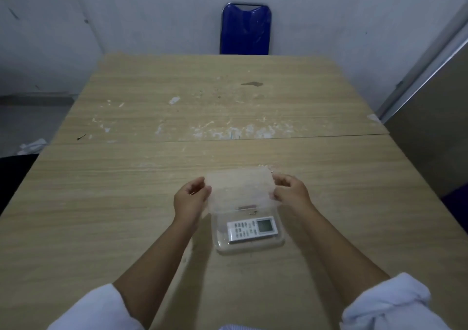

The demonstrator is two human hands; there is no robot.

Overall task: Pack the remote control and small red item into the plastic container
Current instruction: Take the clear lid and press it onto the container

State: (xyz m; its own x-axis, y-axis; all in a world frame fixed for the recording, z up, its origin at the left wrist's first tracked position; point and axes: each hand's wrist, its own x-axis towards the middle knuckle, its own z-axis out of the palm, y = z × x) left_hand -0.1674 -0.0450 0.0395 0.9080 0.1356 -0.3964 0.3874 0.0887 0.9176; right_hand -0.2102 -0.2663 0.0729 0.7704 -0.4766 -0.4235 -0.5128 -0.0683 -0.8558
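Both hands pinched one clear plastic lid [239, 190] by its short ends: the left hand [190, 201] gripped the left edge between thumb and curled fingers, and the right hand [290, 190] gripped the right edge the same way. That lid was tilted, its far edge raised, and it hung over the back part of one clear plastic container [249, 233] standing on the table [126, 203] just in front of the person.

One white remote control [253, 229] lay flat inside the container, lengthwise from left to right, with its small screen toward the right and its buttons toward the left. One small reddish item [247, 207] showed dimly through the lid at the back of the container, beyond the remote; its shape was too blurred to tell. Two bare forearms reached in from the bottom of the view, each with one white sleeve [387, 304] rolled up near the elbow.

Light wood-grain covered the tabletop, which was scuffed with pale paint flecks and one dark stain toward the far side, and a thin seam crossed it from left to right. One blue chair [245, 29] stood at the far end, its back against a pale, marked wall [126, 13]. One grey panel [430, 127] leaned in at the right edge, and the floor at the left looked dim and grey.
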